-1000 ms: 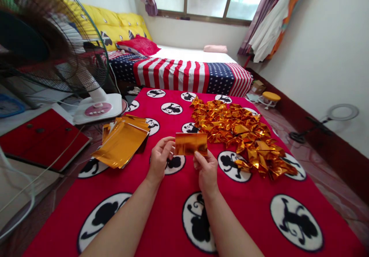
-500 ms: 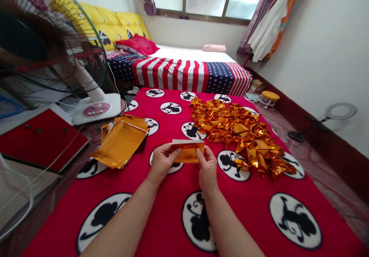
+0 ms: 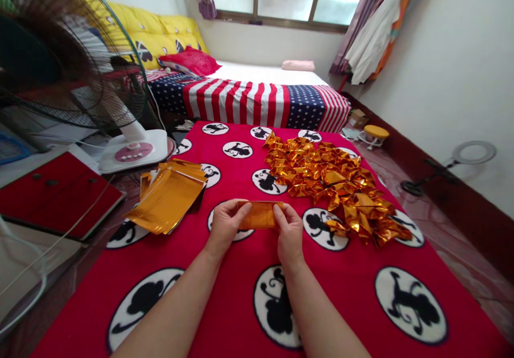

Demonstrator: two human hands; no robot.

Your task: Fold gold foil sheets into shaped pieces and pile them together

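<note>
Between my two hands is a sheet of gold foil paper (image 3: 260, 215), folded into a flat narrow strip and held just above the red cloth. My left hand (image 3: 226, 224) pinches its left end, thumb on the face towards me. The right end is pinched the same way by my right hand (image 3: 288, 229). Left of my hands lies a loose stack of flat gold foil sheets (image 3: 168, 197). To the right, a wide heap of folded gold foil pieces (image 3: 325, 170) spreads over the cloth.
The red cloth (image 3: 225, 315) carries round black-and-white figures. An electric fan (image 3: 132, 144) with blurred blades stands at the left, beside a red panel (image 3: 52, 192). Beyond the cloth is a bed (image 3: 249, 101). A yellow stool (image 3: 376, 131) and a ring light (image 3: 474, 153) stand at the right.
The pale strip that showed above the gold foil's top edge has gone, and the sheet now looks gold from edge to edge. Both hands keep their pinch in nearly the same place.
</note>
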